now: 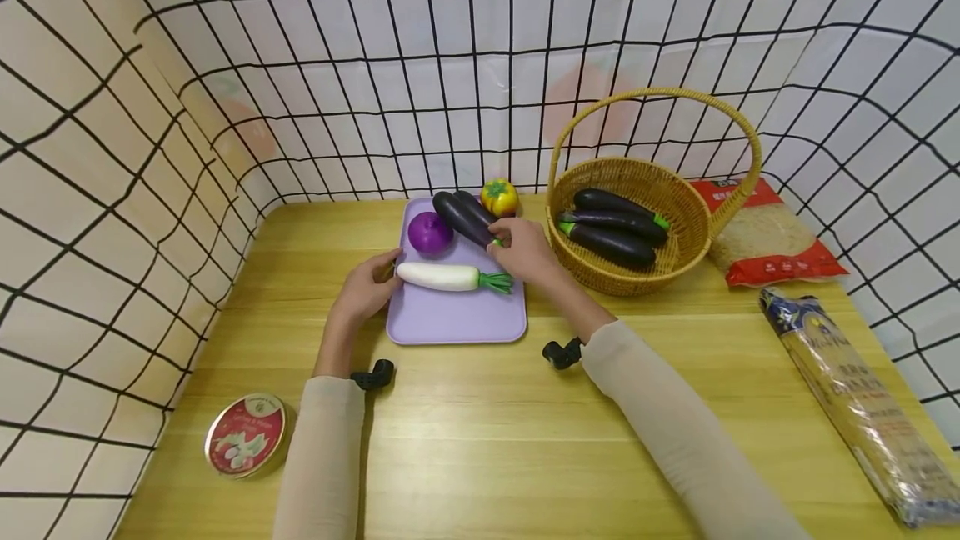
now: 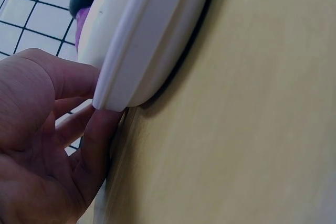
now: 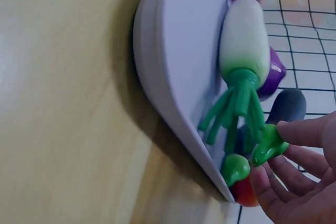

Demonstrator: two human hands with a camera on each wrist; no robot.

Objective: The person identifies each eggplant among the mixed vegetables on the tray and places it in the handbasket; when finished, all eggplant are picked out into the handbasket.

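On the lilac tray [image 1: 457,325] lie a white radish [image 1: 438,276] with green leaves, a purple onion [image 1: 430,233] and two dark eggplants. My left hand [image 1: 367,288] pinches the tray's left rim; the left wrist view shows the thumb and fingers on either side of the rim [image 2: 131,51]. With thumb and fingertips, my right hand [image 1: 525,250] pinches the green cap [image 3: 269,144] of the nearer eggplant [image 1: 457,219]. The second eggplant [image 1: 474,205] lies right beside it, partly hidden, its green cap [image 3: 235,169] by the tray's edge.
A yellow-orange vegetable [image 1: 499,197] sits by the tray's back right corner. Right of it stands a wicker basket [image 1: 600,277] holding several eggplants. Farther right are a red-trimmed bag [image 1: 772,232] and a long packet [image 1: 855,398]. A round tin [image 1: 247,436] stands front left. Black wire mesh encloses the table.
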